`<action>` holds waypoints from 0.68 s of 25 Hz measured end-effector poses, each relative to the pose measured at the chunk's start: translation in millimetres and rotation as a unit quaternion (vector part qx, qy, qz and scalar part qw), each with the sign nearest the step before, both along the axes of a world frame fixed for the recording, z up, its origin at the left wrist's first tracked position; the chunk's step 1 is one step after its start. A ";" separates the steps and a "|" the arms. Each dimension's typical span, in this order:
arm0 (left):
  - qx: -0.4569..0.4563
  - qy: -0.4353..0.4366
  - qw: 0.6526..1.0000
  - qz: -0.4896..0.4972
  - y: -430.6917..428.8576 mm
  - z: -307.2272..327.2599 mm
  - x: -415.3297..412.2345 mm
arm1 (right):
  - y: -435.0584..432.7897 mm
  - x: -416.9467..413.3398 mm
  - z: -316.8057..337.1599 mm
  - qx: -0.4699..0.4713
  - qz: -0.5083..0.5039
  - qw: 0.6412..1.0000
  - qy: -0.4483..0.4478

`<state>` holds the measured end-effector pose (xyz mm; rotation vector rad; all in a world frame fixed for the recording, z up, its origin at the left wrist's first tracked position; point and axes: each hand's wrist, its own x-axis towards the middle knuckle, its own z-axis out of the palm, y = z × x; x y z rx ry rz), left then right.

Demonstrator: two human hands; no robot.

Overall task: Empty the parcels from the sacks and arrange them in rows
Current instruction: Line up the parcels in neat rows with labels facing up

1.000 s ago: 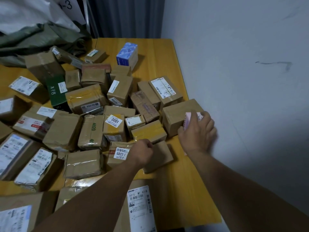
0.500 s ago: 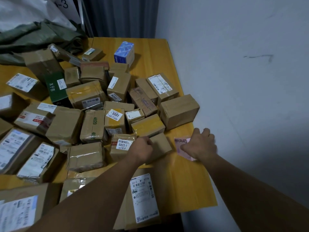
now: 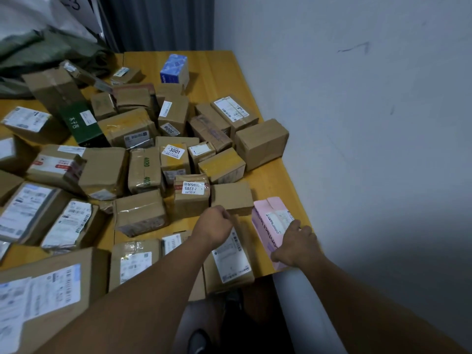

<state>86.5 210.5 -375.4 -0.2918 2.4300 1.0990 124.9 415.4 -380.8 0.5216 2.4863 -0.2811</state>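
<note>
Far left, the green sack [image 3: 51,49] lies slumped at the back of the tabletop [image 3: 222,72], with brown parcels [image 3: 102,169] crowding in front of it and a blue box [image 3: 175,70] behind them. Centre: the left hand [image 3: 217,226] is curled at the near edge of a plain parcel [image 3: 232,196], above a labelled parcel [image 3: 229,256]. Gripping or not, can't tell. Right: the right hand [image 3: 296,244] grips the pink box [image 3: 270,221], which lies along the tabletop's edge beside the wall [image 3: 357,123].

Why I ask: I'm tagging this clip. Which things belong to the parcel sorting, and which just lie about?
Job: pink parcel, gripped by the right hand; labelled flat parcel by the left hand; 3001 parcel; blue box; green sack; table.
Lying about: curtain; wall.
</note>
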 end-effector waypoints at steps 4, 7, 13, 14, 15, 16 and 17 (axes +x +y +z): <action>-0.012 -0.035 0.999 0.001 -9.2 -5.0 18.9 | -11.2 28.3 -5.1 0.004 -0.006 1.000 0.012; -0.021 -0.038 0.999 -0.002 -11.4 -9.2 23.6 | -12.0 35.9 -8.9 -0.014 -0.021 1.000 0.008; -0.031 -0.038 0.999 -0.006 -13.6 -22.6 35.8 | -9.1 37.0 -24.2 -0.040 -0.132 0.990 0.040; -0.033 -0.038 0.999 -0.008 -14.3 -24.1 37.3 | -7.4 36.0 -24.3 -0.039 -0.143 0.988 0.041; -0.035 -0.041 0.998 -0.009 -15.7 -26.5 38.6 | -5.9 34.6 -24.8 -0.041 -0.146 0.988 0.039; -0.037 -0.046 0.998 -0.010 -17.1 -28.7 39.2 | -4.1 32.7 -25.2 -0.041 -0.140 0.989 0.034; -0.038 -0.053 0.998 -0.012 -17.8 -30.5 40.9 | -3.8 32.8 -25.5 -0.040 -0.127 0.991 0.028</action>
